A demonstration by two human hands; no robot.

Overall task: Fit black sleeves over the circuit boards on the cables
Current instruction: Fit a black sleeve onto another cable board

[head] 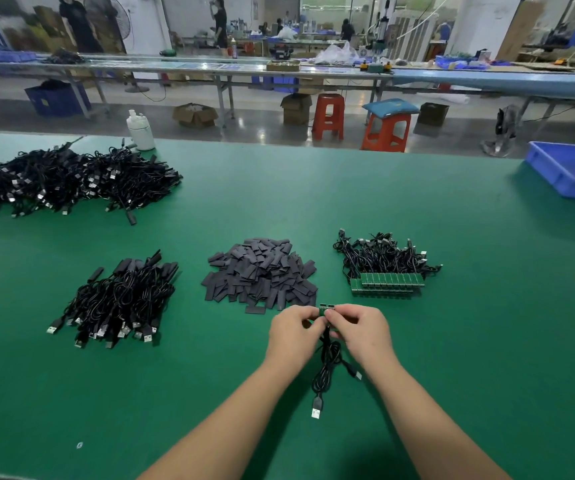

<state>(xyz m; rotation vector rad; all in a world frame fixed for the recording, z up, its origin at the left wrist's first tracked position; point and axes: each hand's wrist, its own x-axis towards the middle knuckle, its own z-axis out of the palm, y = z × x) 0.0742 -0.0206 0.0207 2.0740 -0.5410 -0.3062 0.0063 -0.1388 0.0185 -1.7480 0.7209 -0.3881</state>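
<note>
Both hands, left hand (pixel 294 325) and right hand (pixel 357 323), are pinching one circuit board (pixel 326 307) just near the sleeve pile (pixel 262 271), each grip closed on it, cable (pixel 327 362) dangling.

On green felt table (pixel 452 341): flat black sleeve pile (pixel 262 273) centre; sleeved black cable heap (pixel 119 299) left; bare-board cable bundle (pixel 385 263) right; large tangled cable mound (pixel 67 180) far left behind.

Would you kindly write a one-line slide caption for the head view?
Both hands, left hand and right hand, pinch a green circuit board on its cable before the sleeve pile.
</note>
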